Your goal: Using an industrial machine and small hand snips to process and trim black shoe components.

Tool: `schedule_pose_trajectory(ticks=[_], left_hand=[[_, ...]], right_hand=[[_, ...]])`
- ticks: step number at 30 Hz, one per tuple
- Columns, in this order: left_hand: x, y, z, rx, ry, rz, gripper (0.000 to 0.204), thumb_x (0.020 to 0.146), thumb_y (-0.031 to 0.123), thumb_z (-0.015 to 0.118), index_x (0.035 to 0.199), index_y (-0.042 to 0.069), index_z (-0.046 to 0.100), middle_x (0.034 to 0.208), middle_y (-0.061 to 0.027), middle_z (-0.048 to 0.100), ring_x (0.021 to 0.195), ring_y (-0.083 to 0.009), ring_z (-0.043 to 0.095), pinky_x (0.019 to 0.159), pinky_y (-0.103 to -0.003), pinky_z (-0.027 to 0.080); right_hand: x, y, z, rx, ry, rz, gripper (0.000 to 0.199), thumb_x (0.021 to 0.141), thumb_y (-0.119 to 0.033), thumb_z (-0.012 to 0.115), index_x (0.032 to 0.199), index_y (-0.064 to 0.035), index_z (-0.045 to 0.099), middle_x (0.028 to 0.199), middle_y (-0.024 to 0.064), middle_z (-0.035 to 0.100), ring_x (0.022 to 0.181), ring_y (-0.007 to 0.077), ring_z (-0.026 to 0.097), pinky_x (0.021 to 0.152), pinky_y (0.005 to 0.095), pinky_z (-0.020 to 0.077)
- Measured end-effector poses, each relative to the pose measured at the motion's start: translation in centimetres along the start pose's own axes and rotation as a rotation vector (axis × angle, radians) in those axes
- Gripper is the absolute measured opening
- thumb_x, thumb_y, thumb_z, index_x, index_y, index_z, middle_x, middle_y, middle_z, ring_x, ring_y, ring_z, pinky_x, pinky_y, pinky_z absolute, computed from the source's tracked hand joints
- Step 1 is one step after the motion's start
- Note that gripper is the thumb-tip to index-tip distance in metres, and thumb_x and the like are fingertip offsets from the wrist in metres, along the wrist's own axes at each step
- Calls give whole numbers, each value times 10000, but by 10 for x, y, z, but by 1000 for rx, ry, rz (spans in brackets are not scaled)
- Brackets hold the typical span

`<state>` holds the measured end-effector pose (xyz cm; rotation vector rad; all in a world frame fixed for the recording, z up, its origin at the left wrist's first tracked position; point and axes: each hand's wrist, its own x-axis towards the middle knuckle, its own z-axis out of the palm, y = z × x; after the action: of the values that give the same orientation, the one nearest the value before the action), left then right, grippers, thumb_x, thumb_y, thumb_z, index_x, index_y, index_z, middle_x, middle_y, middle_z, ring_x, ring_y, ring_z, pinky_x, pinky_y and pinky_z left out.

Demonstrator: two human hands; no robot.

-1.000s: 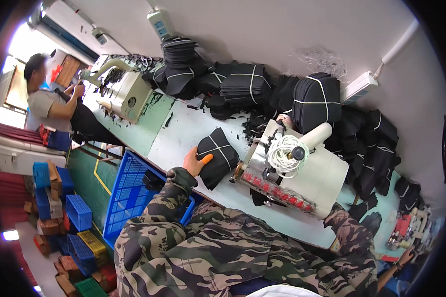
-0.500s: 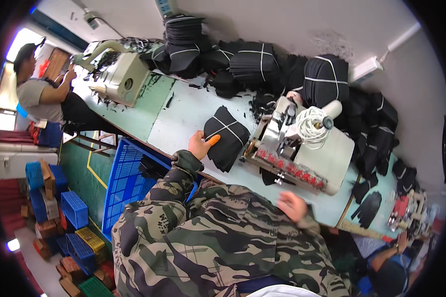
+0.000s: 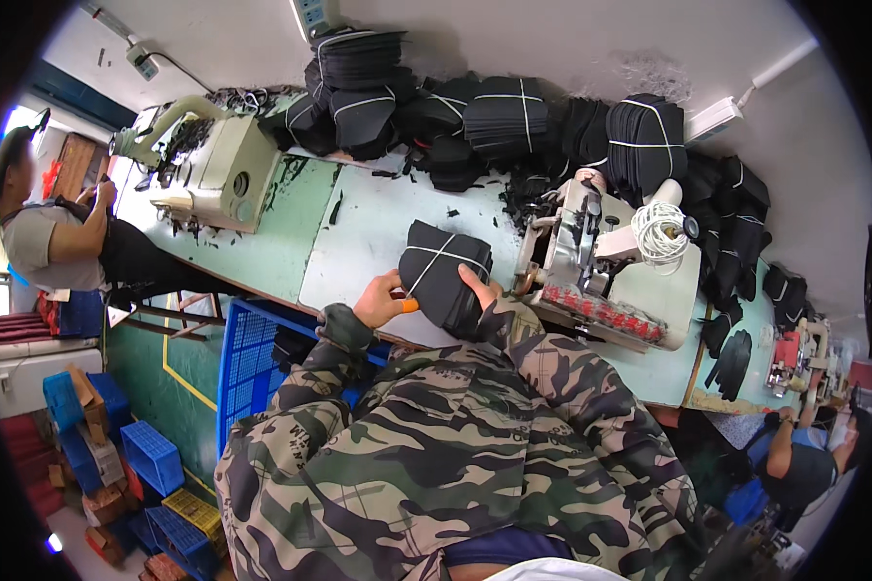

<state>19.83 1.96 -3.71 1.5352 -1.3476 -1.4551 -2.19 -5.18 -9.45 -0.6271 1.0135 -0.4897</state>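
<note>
A bundle of stacked black fabric pieces [image 3: 443,263], tied crosswise with white cord, lies on the pale table in front of me. At its left side is my left hand [image 3: 383,302], closed on the edge, with an orange cover on the thumb. My right hand [image 3: 479,289] grips the opposite side, its thumb laid on top and its other fingers largely hidden. The underside of the bundle is out of sight. To its right stands a sewing-type machine [image 3: 606,261] with a red-patterned front and a coil of white cord [image 3: 660,235].
More tied black bundles [image 3: 506,118] are piled along the wall. A second machine [image 3: 206,169] stands at the left, near a seated person [image 3: 58,228]. Below the table edge is a blue plastic crate [image 3: 252,358]. Another person [image 3: 794,460] works at far right.
My right hand has come left from the table's front edge onto the bundle. The bundle has turned slightly and looks squarer. My left hand stays at its left side.
</note>
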Motion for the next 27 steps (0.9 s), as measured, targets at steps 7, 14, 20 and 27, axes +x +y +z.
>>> schedule_pose_trajectory(ticks=[7, 14, 20, 27], left_hand=[[-3, 59, 7, 226, 67, 184, 247, 657, 75, 709, 898, 59, 657, 920, -115, 540, 834, -238, 574, 740, -317, 462], [-3, 103, -41, -633, 139, 230, 70, 796, 4, 603, 761, 46, 558, 589, -2, 513, 510, -85, 496, 544, -236, 430], [15, 114, -24, -142, -39, -3, 66, 838, 47, 590, 859, -16, 584, 611, -17, 538, 481, -67, 484, 428, -200, 374], [94, 87, -37, 753, 472, 494, 220, 790, 147, 643, 903, -37, 599, 859, -135, 629, 816, -262, 611, 701, -352, 481]], right_hand=[[-39, -38, 6, 182, -100, -157, 602, 759, -322, 721, 1209, -4, 478, 1072, 136, 595, 932, 219, 605, 801, 338, 512], [-78, -55, -10, 215, -380, -148, 532, 848, -324, 532, 1229, 38, 452, 1115, 165, 579, 986, 239, 597, 851, 333, 496], [-89, -43, -25, 477, -434, -22, 605, 860, -375, 475, 1292, 44, 409, 1227, 190, 525, 1090, 258, 553, 956, 341, 437], [-97, -31, -25, 415, -383, -24, 572, 864, -354, 485, 1278, 38, 427, 1220, 176, 533, 1082, 248, 557, 954, 348, 439]])
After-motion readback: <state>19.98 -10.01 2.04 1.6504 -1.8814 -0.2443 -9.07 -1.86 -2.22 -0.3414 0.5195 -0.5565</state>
